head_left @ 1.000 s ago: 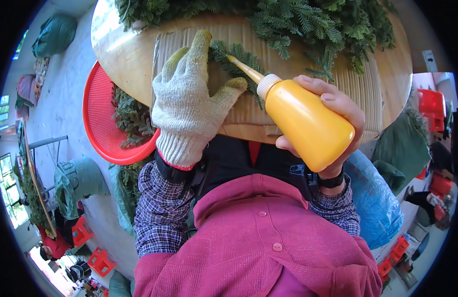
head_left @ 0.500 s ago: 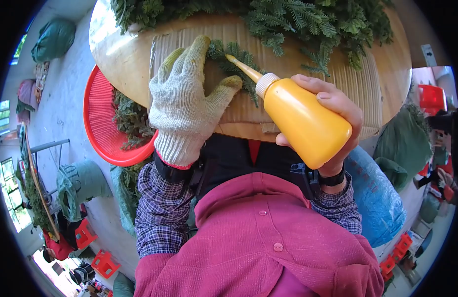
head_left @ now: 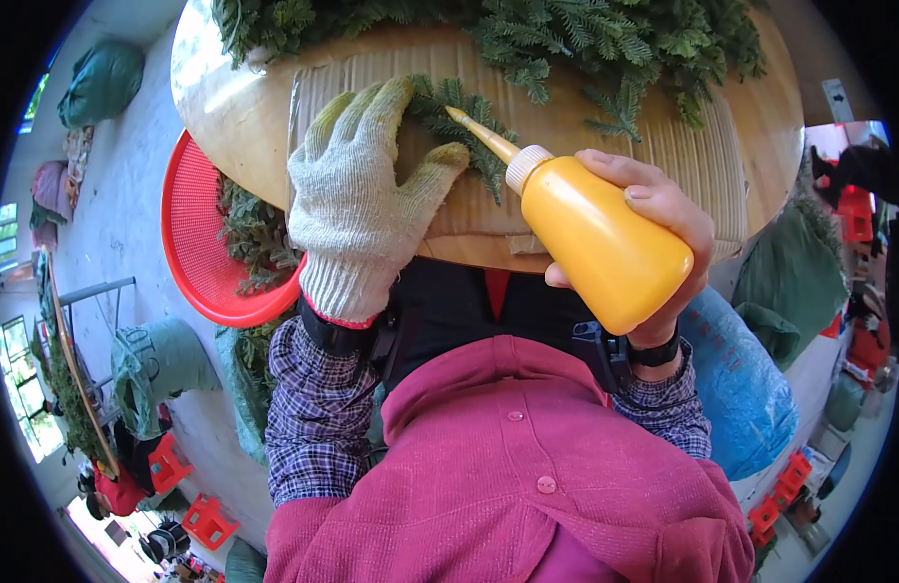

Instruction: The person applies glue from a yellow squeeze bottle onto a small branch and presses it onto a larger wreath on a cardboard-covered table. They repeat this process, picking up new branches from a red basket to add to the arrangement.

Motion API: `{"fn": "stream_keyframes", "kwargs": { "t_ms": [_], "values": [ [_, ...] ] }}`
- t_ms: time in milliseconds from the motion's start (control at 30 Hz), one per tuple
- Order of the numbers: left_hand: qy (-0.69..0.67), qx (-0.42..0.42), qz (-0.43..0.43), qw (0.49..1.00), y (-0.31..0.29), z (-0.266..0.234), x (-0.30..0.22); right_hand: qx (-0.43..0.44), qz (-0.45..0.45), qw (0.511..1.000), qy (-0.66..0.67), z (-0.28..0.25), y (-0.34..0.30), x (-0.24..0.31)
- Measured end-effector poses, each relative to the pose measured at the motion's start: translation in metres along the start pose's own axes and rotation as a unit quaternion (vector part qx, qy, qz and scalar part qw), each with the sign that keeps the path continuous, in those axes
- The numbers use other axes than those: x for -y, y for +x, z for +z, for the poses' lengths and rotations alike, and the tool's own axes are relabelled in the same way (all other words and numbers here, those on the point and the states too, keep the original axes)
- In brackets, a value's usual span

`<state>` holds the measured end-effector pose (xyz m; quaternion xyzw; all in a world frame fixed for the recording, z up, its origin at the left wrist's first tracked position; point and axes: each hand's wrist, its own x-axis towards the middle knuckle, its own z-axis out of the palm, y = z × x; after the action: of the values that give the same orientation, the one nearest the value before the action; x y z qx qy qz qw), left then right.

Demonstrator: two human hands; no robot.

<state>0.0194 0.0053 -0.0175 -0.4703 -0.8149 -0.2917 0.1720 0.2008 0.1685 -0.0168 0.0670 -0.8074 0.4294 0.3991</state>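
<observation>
A small green fir sprig (head_left: pixel 476 129) lies on a flat sheet of corrugated cardboard (head_left: pixel 527 219) on the round wooden table. My left hand (head_left: pixel 354 180), in a knitted off-white glove with yellowish fingertips, rests on the cardboard just left of the sprig. Its fingers are stretched out and the thumb stands apart, with nothing visible between them. In my bare right hand (head_left: pixel 671 209) is a yellow squeeze bottle (head_left: pixel 605 248), held tilted. Its long tapered nozzle points up and left, and the tip appears over the middle of the sprig; whether it touches cannot be made out.
Piles of fir branches (head_left: pixel 615 39) cover the table's far side. A red plastic basket (head_left: pixel 182 228) with more greenery stands left of the table (head_left: pixel 775 107). A blue sack (head_left: pixel 736 389) and a green sack (head_left: pixel 795 277) lie to the right. Red stools (head_left: pixel 208 522) and other people are farther off.
Both hands and the bottle stay almost in place, my gloved hand a touch lower and left in the picture. A dark-clothed figure has come in at the far right edge.
</observation>
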Motion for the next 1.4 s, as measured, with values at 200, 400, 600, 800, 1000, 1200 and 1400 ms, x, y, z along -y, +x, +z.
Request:
{"fn": "stream_keyframes", "kwargs": {
  "t_ms": [200,400,600,800,1000,1200,1400],
  "values": [
    [0.003,0.007,-0.006,1.0,0.002,-0.004,-0.003,0.0,0.006,1.0,-0.004,-0.002,-0.003,0.004],
    [0.006,-0.002,0.0,1.0,0.001,0.001,0.0,0.003,0.002,1.0,-0.006,-0.005,-0.004,0.006],
    [0.008,0.003,-0.008,1.0,0.0,0.0,-0.002,0.012,0.008,1.0,-0.019,-0.008,-0.005,0.012],
    [-0.016,0.01,-0.015,1.0,0.0,-0.001,-0.001,0.011,0.01,0.999,-0.033,-0.008,-0.007,0.017],
    [0.011,0.0,-0.006,1.0,0.0,0.002,-0.001,-0.038,-0.021,0.999,-0.021,-0.004,-0.007,0.013],
    [0.012,-0.012,0.007,1.0,0.0,0.002,-0.001,-0.037,-0.022,0.999,-0.031,-0.006,-0.009,0.019],
    [0.01,-0.023,0.015,1.0,0.001,0.001,-0.002,-0.039,-0.017,0.999,-0.028,-0.008,-0.013,0.024]
  ]
}}
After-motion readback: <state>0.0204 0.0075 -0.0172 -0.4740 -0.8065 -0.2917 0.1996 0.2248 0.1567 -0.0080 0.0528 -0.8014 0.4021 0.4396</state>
